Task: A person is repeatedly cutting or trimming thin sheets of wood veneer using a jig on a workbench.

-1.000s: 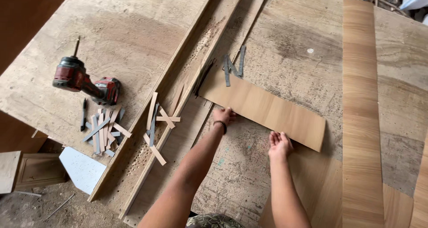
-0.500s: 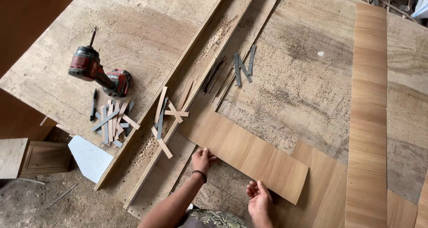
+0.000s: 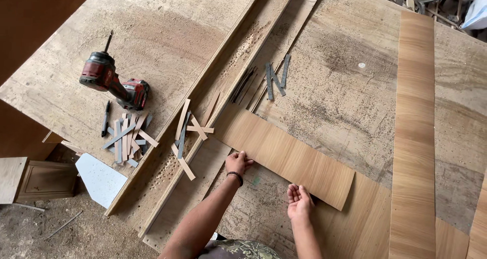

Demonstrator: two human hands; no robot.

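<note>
While both hands (image 3: 238,162) (image 3: 299,200) touch it, veneer sheet (image 3: 284,155) lies flat.

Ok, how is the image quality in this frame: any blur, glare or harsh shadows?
Head view: sharp throughout, soft even daylight, no glare; both hands, left and right, and the veneer sheet are crisp; the drill casts a faint shadow; the upper right corner looks overexposed.

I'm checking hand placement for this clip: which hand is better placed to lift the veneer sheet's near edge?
Probably the right hand: its fingers sit at the veneer sheet's near edge, while the left hand presses on top.
</note>
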